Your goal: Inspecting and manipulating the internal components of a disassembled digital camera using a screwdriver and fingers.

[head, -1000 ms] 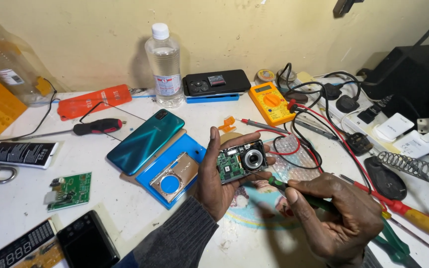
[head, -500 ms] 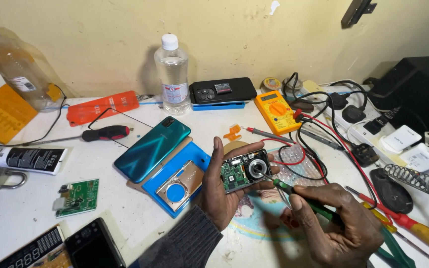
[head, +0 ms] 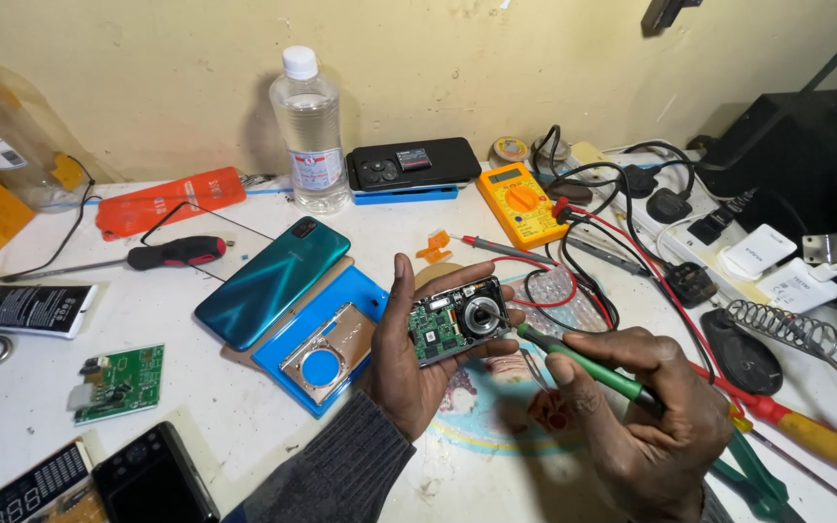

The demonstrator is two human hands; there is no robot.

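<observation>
My left hand (head: pixel 409 358) holds a small opened camera body (head: pixel 459 319) upright above the table, its green circuit board and round lens ring facing me. My right hand (head: pixel 646 416) grips a green-handled screwdriver (head: pixel 583 363), whose thin tip touches the camera's right side near the lens. A silver camera front cover (head: pixel 325 353) lies on a blue pad (head: pixel 365 291) just left of my left hand.
A teal phone (head: pixel 273 281), clear bottle (head: pixel 310 121), black phone (head: pixel 414 162), yellow multimeter (head: pixel 525 200) with red and black leads, green circuit board (head: pixel 120 383), red-handled screwdrivers (head: pixel 176 252), soldering stand (head: pixel 787 329) and power strip (head: pixel 690 208) crowd the white table (head: pixel 41 426).
The view has shifted slightly. My right hand has brought the screwdriver tip up against the camera, which stays held in my left hand.
</observation>
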